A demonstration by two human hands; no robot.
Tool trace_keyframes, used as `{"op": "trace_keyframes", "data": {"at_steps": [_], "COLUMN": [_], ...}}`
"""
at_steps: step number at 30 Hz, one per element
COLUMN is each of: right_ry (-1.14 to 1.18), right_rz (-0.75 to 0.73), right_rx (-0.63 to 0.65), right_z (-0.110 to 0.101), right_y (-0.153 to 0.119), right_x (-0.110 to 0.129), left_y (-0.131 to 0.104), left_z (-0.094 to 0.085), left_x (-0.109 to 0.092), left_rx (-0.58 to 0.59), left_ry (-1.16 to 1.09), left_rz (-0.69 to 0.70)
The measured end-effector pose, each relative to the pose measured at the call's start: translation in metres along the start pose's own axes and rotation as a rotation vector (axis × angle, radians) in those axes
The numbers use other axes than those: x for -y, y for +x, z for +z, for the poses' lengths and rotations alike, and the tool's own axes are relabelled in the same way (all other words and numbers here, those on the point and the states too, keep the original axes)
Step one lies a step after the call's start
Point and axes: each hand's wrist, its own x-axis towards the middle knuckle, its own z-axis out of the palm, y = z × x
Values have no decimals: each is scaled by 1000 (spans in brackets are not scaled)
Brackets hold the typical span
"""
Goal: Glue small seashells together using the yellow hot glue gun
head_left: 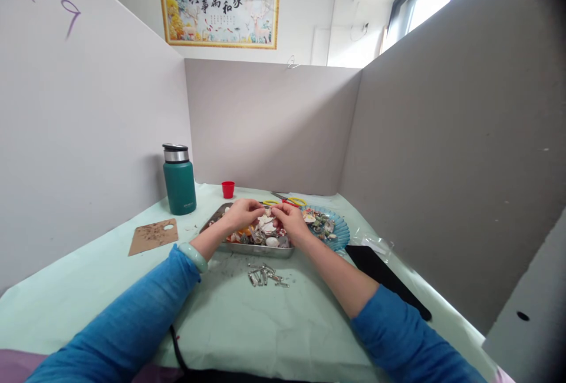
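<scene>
Both hands meet above a metal tray (256,250) filled with seashells (267,228). My left hand (242,215) comes in from the left, its fingers pinched near the fingertips of the other hand. My right hand (290,221) is pinched too, over the tray's right part. Something small and pale may sit between the fingertips, but it is too small to name. Nearer to me, a small pile of metal safety pins (264,275) lies on the table. Right of the tray, a blue ribbed plate (342,233) holds more shells and small pieces, partly behind my right hand.
A green bottle (179,185) and a brown card (154,236) stand and lie at left. A red cup (228,189) sits at the back, near yellow-handled scissors (295,201). A black flat strip (384,280) and clear plastic (375,244) lie at right. Grey partitions (269,124) enclose the table.
</scene>
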Motion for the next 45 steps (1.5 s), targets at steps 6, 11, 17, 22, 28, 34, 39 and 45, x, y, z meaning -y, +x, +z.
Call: {"op": "trace_keyframes", "data": {"at_steps": [6,11,17,22,28,34,39,45], "right_ry": [11,16,62,69,46,48,74,89], "right_rz": [6,14,2,-4,6,2,2,-3], "right_rx": [-4,10,26,22,25,19,-8,-14], "right_z": [0,-1,0,0,-1,-1,-2,-2], "right_y": [-1,-2,-4,-3,-3,-2,0,0], "right_x": [0,2,7,5,5,4,1,1], "left_y": [0,1,6,6,4,4,2,0], "left_z": [0,-2,-1,-1,-1,0,-1,-2], "left_x": [0,2,9,9,6,4,1,-2], "left_rx": [36,37,41,38,33,24,38,47], "left_ry": [-16,-26,-123,-129,-116,-157,-179,-181], "left_rz": [19,8,-35,-37,-31,-79,-109,-112]}}
